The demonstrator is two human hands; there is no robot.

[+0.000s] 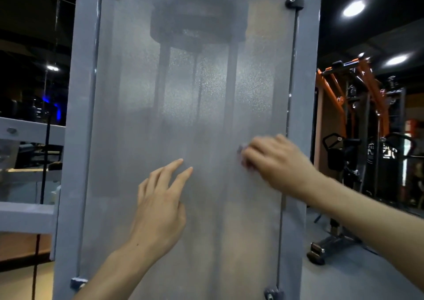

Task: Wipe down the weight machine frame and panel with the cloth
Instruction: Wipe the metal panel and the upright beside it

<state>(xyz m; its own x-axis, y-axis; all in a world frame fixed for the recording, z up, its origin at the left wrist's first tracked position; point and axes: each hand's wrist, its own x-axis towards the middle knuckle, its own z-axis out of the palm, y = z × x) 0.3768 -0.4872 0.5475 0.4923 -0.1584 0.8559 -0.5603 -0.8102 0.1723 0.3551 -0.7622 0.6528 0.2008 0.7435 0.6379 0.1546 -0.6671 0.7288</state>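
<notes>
R hand (273, 162) grips cloth (243, 153) on panel (183, 116); L hand (160, 205) fingers straight; no legible text.

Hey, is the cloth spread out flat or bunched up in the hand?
Bunched up: only a small wad of the cloth peeks out under the right hand's curled fingers against the panel.

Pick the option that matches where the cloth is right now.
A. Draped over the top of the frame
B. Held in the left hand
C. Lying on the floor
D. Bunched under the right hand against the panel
D: a bit of cloth pokes out from under the right hand on the panel; the left hand holds nothing, its fingers spread.
</notes>
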